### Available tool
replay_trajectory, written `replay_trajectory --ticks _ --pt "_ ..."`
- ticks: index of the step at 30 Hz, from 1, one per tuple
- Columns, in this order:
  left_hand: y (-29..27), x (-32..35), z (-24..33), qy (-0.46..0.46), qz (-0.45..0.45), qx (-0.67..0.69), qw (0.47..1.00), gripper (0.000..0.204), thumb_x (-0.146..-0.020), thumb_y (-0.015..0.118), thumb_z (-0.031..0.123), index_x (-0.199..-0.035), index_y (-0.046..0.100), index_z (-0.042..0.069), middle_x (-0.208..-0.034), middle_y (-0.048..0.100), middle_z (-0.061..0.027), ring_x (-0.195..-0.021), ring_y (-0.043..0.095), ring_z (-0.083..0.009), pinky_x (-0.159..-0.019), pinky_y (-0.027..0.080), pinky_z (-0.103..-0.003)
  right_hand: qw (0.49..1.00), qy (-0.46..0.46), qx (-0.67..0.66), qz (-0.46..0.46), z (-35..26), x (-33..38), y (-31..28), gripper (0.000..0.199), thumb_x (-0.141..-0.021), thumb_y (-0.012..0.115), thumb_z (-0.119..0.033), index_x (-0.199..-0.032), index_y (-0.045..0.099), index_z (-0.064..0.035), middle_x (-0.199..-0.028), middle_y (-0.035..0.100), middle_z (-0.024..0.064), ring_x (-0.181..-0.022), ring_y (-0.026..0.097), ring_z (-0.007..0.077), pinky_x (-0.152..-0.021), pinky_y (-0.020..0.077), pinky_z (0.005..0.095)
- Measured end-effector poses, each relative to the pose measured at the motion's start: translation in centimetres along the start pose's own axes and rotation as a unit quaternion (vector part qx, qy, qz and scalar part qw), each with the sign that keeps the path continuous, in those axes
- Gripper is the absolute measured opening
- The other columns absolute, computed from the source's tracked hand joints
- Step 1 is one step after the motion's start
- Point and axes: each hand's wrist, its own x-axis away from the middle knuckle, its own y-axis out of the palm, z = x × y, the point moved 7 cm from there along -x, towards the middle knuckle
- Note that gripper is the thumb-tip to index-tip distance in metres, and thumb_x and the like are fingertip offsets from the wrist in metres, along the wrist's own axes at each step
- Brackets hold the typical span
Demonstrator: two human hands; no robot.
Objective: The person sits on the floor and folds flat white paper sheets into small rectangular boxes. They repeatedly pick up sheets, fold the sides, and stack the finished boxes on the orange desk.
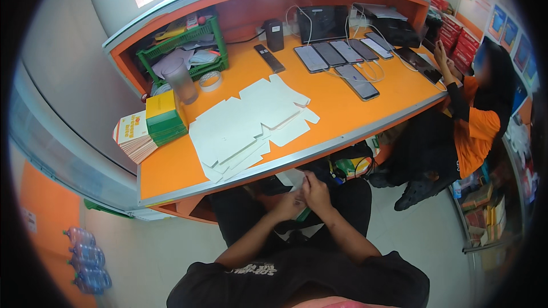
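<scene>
Below the front edge of the orange desk (171,165), over my lap, my left hand (289,204) and my right hand (315,193) are pressed together on a small white card piece (295,181) with a green edge. Both hands have their fingers closed on it. On the desk just above lies a fanned heap of flat white die-cut carton blanks (245,125). A stack of folded green and yellow cartons (164,117) stands at the desk's left, next to a fanned pile of printed flat cartons (134,137).
Several phones (342,60) lie charging at the back, with a remote (269,58), a tape roll (210,80), a clear cup (181,80) and a green crate (185,51). A person in orange and black (468,131) sits at right. Water bottles (85,262) stand at lower left.
</scene>
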Motion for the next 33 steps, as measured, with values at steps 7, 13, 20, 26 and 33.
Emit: replay_trajectory --ticks 7,13,20,26,33 --pt "-5.7 0.1 1.3 -0.1 0.159 0.477 0.859 0.03 -0.093 0.061 0.013 -0.121 0.055 0.002 -0.112 0.062 -0.0095 -0.097 0.064 -0.0184 -0.083 0.053 -0.032 0.996 -0.053 0.043 -0.059 -1.2 0.3 -0.4 0.026 -0.091 0.064 -0.018 -0.109 0.053 -0.0027 -0.092 0.071 0.0171 -0.073 0.07 0.0361 -0.06 0.0549 0.0472" --pt "-6.1 0.3 0.5 -0.018 0.245 0.342 0.907 0.027 -0.092 0.065 0.009 -0.115 0.064 -0.003 -0.104 0.068 -0.0067 -0.09 0.064 -0.0125 -0.079 0.052 -0.026 0.993 -0.013 -0.113 0.02 -0.4 -0.4 -1.6 0.017 -0.096 0.06 -0.01 -0.106 0.059 0.0037 -0.111 0.069 0.0191 -0.092 0.071 0.0268 -0.078 0.0543 0.0324" --pt "-4.9 1.4 3.6 0.101 0.312 0.114 0.938 0.019 -0.087 0.073 0.006 -0.106 0.072 -0.001 -0.089 0.074 -0.0072 -0.08 0.067 -0.01 -0.074 0.053 -0.025 0.983 0.061 -0.173 -0.017 -1.4 -0.3 -2.7 0.016 -0.092 0.065 -0.005 -0.105 0.069 0.003 -0.117 0.067 0.0155 -0.103 0.067 0.0225 -0.086 0.0523 0.0311" --pt "-5.4 1.8 6.3 0.166 0.257 0.004 0.952 0.022 -0.089 0.072 0.011 -0.11 0.072 0.002 -0.097 0.074 -0.0082 -0.088 0.067 -0.0123 -0.081 0.052 -0.026 0.978 0.059 -0.2 -0.016 -1.1 -0.8 -3.6 0.018 -0.091 0.067 -0.006 -0.106 0.072 0.0011 -0.114 0.067 0.014 -0.101 0.066 0.0209 -0.086 0.0519 0.0299" --pt "-5.5 1.7 7.0 0.14 0.244 0.053 0.958 0.022 -0.09 0.07 0.009 -0.111 0.072 0.002 -0.104 0.072 -0.0093 -0.093 0.065 -0.0132 -0.084 0.05 -0.027 0.97 0.053 -0.229 -0.059 -1.7 -1.0 -4.2 0.018 -0.091 0.067 -0.007 -0.106 0.072 0.0007 -0.112 0.067 0.013 -0.1 0.065 0.0191 -0.086 0.0514 0.0296"
